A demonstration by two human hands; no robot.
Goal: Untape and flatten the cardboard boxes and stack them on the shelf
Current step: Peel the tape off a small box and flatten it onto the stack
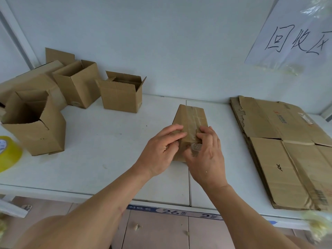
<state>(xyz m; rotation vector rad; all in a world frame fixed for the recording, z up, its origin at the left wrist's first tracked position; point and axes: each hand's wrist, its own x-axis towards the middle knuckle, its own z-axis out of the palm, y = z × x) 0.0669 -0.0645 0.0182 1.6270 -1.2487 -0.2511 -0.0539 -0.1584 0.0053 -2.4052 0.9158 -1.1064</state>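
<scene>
Both hands grip the near end of a small taped brown cardboard box (191,121): left hand (159,153) steadying its side, right hand (206,155) pinching clear tape. Its long axis runs away from the person on the white shelf (111,141).

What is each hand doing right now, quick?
Left hand: closed on the taped box, steadying its near end.
Right hand: closed on the same box, fingers pinching at the clear tape by its near edge.

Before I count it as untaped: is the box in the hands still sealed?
Still sealed: clear tape runs along the small box, and the right hand pinches its near end.
</scene>
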